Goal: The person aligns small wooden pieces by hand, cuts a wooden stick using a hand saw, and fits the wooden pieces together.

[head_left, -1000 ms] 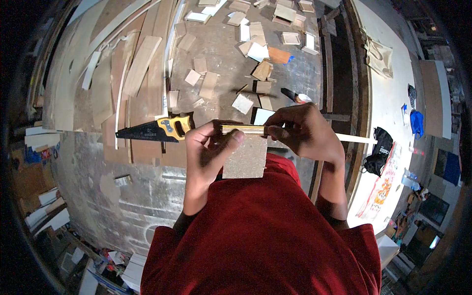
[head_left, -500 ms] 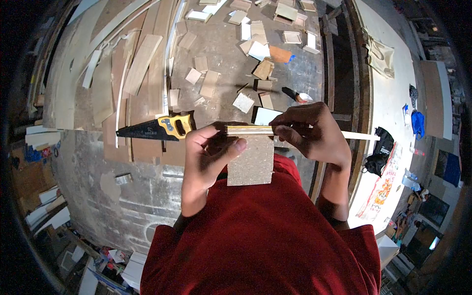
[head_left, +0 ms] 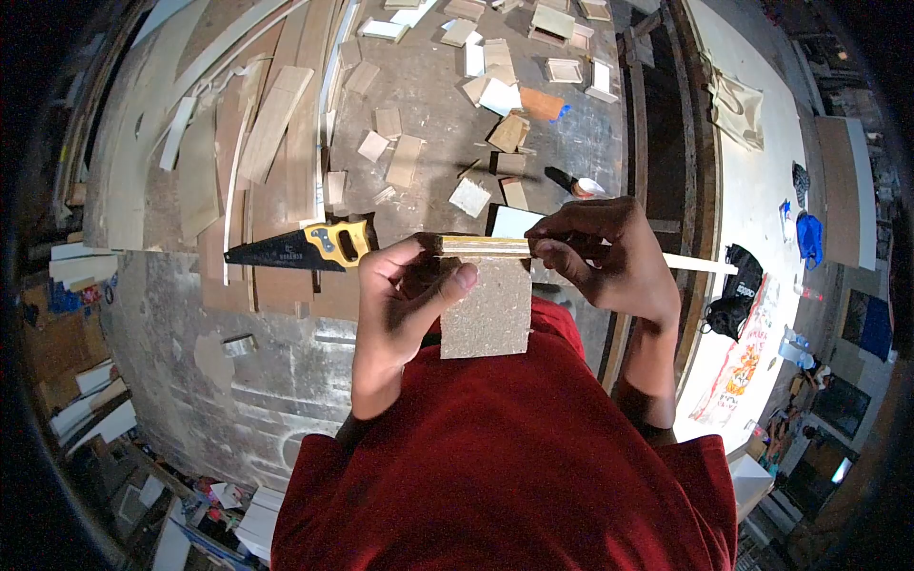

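Observation:
In the middle of the view, my left hand (head_left: 405, 295) grips a small speckled board piece (head_left: 486, 309) near its top left, thumb on its face. A layered light edge with a yellowish strip (head_left: 486, 247) runs along the top of the piece. At the right end of that edge, my right hand (head_left: 600, 252) has its thumb and forefinger pinched together; whatever lies between the fingertips is too small to make out. The piece hangs in front of the red shirt.
A yellow-handled saw (head_left: 295, 249) lies on boards at left. Small wood blocks (head_left: 405, 160) are scattered over the worktable (head_left: 381, 457). A round container (head_left: 587, 188) stands beyond my right hand. A white panel (head_left: 700, 400) with a black bag (head_left: 743, 285) is at right.
Compared with a second ago, both hands and the board piece have shifted slightly right. Over the last half second they have hardly moved.

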### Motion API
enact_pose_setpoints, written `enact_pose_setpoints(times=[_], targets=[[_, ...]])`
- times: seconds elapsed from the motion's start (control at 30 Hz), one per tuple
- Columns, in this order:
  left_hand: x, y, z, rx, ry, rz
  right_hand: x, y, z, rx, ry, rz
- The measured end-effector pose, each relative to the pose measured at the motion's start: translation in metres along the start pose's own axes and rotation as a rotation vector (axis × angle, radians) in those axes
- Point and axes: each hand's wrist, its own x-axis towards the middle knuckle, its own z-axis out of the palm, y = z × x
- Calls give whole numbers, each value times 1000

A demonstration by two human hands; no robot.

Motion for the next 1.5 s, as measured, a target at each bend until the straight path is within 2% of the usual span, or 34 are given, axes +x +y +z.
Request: enact_pose_setpoints(times=[0.23, 0.3, 0.73, 0.8, 0.93, 1.03, 1.1, 1.13, 1.17, 1.2, 1.23, 1.3, 1.33, 1.37, 1.4, 1.43, 1.5], targets=[[2, -6, -8, 84, -33, -43, -3, 7, 4, 16, 33, -74], [3, -9, -6, 23, -26, -19, -4, 2, 2, -10, -35, -8], [5, -6, 5, 9, 18, -27, -6, 1, -5, 20, -61, 21], [5, -6, 6, 101, -22, -48, -5, 4, -7, -58, -66, 20], [4, -10, 2, 131, -48, -54, -7, 9, -9, 8, -37, -4], [6, -23, -9, 122, -30, -64, -8, 9, -16, 25, -21, 98], [13, -39, -19, 168, 4, -95, -11, 13, -20, -57, 33, 92], [17, -57, -25, 119, 72, -128, -14, 17, -22, -58, 30, 94], [23, -86, -47, 54, 51, -158, -19, 25, -22, -55, 142, 98], [30, -97, -50, -34, 119, -245, -23, 33, -24, -53, 254, 101], [37, -107, -52, -124, 186, -333, -27, 41, -28, -54, 254, 102], [51, -163, -79, -78, 207, -287, -36, 59, -38, -11, 484, 212], [58, -196, -96, -39, 246, -251, -41, 72, -42, 103, 548, 89], [63, -227, -112, 0, 285, -215, -47, 72, -50, 126, 553, 183], [66, -256, -127, -20, 410, -337, -51, 72, -54, 120, 604, 194], [70, -271, -129, -21, 404, -335, -55, 72, -57, 114, 657, 204], [73, -294, -130, 43, 402, -149, -65, 78, -66, 118, 676, 193]])
